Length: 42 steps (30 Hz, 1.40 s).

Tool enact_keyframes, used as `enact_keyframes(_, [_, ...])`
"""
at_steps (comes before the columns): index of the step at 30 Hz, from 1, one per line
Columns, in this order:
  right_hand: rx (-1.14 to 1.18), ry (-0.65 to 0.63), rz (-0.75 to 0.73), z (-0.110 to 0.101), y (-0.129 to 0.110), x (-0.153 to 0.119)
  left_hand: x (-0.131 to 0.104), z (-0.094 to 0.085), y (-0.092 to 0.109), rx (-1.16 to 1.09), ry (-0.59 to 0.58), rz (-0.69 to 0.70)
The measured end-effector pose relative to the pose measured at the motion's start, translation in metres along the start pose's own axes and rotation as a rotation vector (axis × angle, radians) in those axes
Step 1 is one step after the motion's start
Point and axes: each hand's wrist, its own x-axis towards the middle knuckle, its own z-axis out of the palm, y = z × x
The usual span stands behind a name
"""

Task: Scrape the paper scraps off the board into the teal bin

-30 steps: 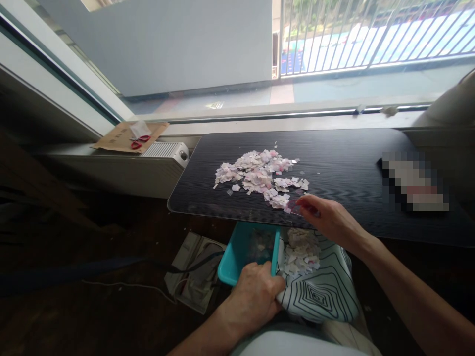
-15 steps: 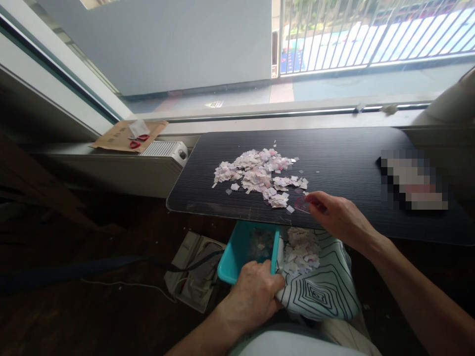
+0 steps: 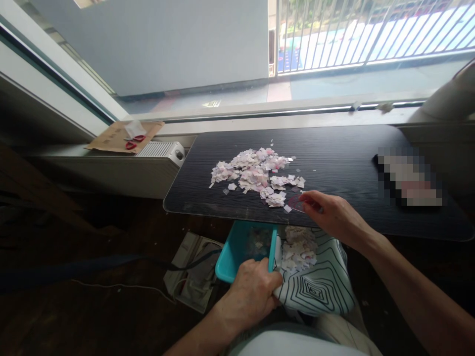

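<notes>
My left hand (image 3: 256,287) is closed around the near rim of a teal plastic bin (image 3: 227,254), with the edge of a white-and-green patterned cloth (image 3: 328,291) beside its fingers. Some small scraps lie in the bin. On the cloth, under the table's front edge, sits a heap of small cut paper pieces (image 3: 300,249). My right hand (image 3: 330,210) pinches a thin, see-through sheet with pink marks (image 3: 296,201), low over the dark tabletop (image 3: 345,148). Left of that sheet spreads a larger pile of white and pinkish paper scraps (image 3: 256,170).
A blurred-out dark flat object (image 3: 408,178) lies on the table's right side. Red-handled scissors (image 3: 134,142) rest on a brown envelope (image 3: 111,134) by a white radiator (image 3: 159,150). A pale open box (image 3: 193,277) and a cord are on the floor. Beyond stands the window.
The whole view has shifted slightly. Both hands keep nearly the same places and grips; the paper pile looks unchanged.
</notes>
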Motion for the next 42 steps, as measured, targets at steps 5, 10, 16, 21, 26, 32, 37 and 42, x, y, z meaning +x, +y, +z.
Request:
enact_keyframes(5, [-0.096, -0.033, 0.014, -0.003, 0.001, 0.001, -0.002, 0.000, -0.001, 0.010, 0.000, 0.002])
enact_keyframes(10, [-0.112, -0.014, -0.013, -0.009, 0.006, 0.001, -0.004, 0.001, -0.002, 0.012, 0.004, -0.007])
enact_keyframes(16, [-0.163, -0.004, 0.013, -0.011, 0.009, 0.000, -0.003, 0.001, 0.000, 0.021, 0.004, 0.005])
enact_keyframes(21, [-0.104, -0.019, 0.012, -0.015, 0.010, -0.005, -0.001, 0.000, 0.001, 0.034, -0.007, 0.009])
enact_keyframes(26, [-0.120, -0.096, 0.024, -0.018, 0.013, -0.013, -0.001, 0.000, 0.001, 0.031, 0.007, 0.017])
enact_keyframes(32, [-0.088, -0.100, 0.047, -0.020, 0.014, -0.018, -0.001, 0.000, 0.002, 0.034, 0.023, 0.022])
enact_keyframes(37, [-0.084, -0.175, 0.050, -0.024, 0.011, -0.025, -0.002, 0.001, 0.002, 0.043, 0.026, 0.022])
enact_keyframes(42, [0.028, -0.056, 0.053, -0.017, 0.010, -0.020, 0.008, -0.001, 0.013, 0.062, 0.007, 0.105])
